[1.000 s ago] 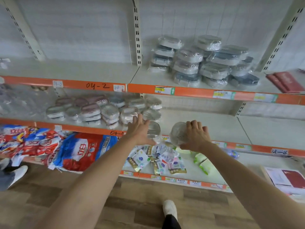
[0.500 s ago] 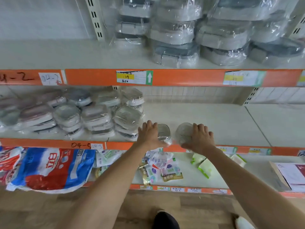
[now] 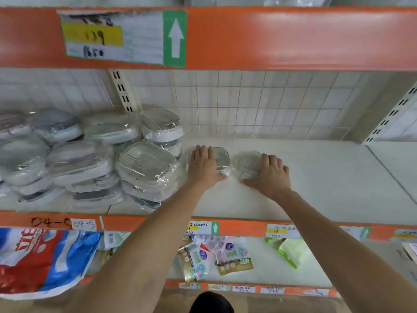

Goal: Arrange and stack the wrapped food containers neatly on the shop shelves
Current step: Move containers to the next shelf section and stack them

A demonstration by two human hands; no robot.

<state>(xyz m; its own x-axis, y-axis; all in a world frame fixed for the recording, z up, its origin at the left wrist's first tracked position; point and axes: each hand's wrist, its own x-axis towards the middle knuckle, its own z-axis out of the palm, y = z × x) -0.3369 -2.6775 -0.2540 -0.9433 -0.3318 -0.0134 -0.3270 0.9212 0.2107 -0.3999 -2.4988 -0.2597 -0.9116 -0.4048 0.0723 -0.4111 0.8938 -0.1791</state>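
Setting two small wrapped containers on the middle shelf (image 3: 316, 177): left hand (image 3: 204, 169) clasping the square container (image 3: 222, 158), right hand (image 3: 272, 175) clasping the round container (image 3: 247, 164). Next, probably: letting go, then nudging both toward the stacks (image 3: 144, 163).

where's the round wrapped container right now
In the head view, the round wrapped container sits on the middle shelf under the right hand, right of the square container.

Two small wrapped containers sit side by side, slightly apart, on the middle shelf (image 3: 316, 177). The squarish container (image 3: 220, 158) has rounded corners and lies flat under the left hand (image 3: 203, 168). The round container (image 3: 247, 164), in crinkled clear film, lies under the right hand (image 3: 269, 177). Left of them, a stacked pile of wrapped containers (image 3: 144, 168) fills the shelf.
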